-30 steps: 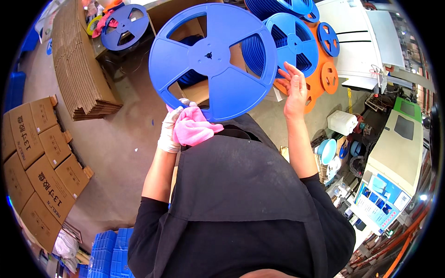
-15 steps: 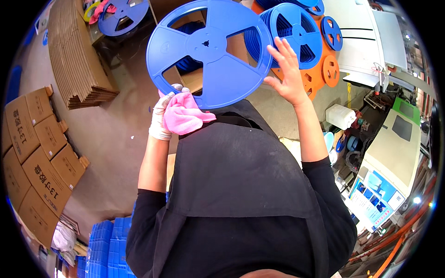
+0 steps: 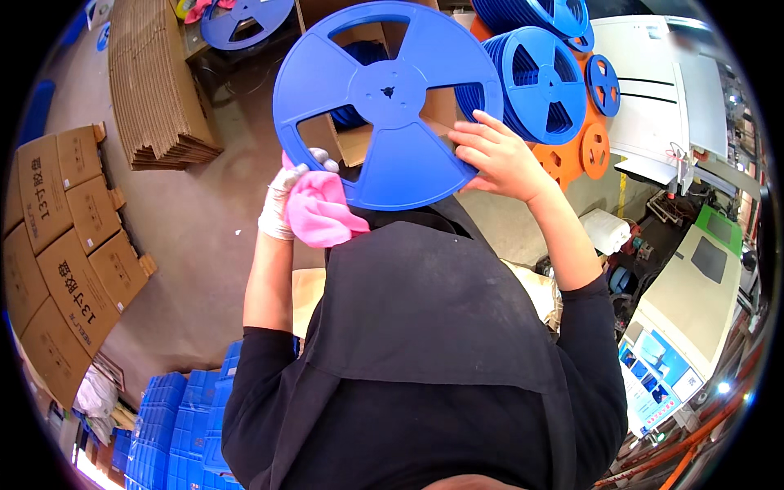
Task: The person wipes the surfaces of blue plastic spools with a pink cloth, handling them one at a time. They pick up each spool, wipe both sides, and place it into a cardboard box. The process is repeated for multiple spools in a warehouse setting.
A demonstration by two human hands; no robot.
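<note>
A large blue plastic reel (image 3: 392, 159) with cut-out windows and a small centre hole is held up in front of me, its flat face toward me. My left hand (image 3: 282, 196), in a white glove, is closed on the reel's lower left rim. A pink cloth (image 3: 322, 214) is bunched in that same hand, against the rim. At the reel's right edge is my bare right hand (image 3: 506, 159). Its fingers lie over the rim, closed on it, the thumb lower down.
Stacked blue reels (image 3: 543, 86) stand on an orange rack (image 3: 563, 166) at right. Another blue reel (image 3: 245, 24) lies far left, beyond flattened cardboard (image 3: 159, 90). Brown cartons (image 3: 69, 220) and blue stacks (image 3: 184, 425) are at left; a beige machine (image 3: 686, 278) is at right.
My right hand has gone from spread fingers beside the rim to gripping it, slightly lower. The reel has turned and shifted a little right and down in view.
</note>
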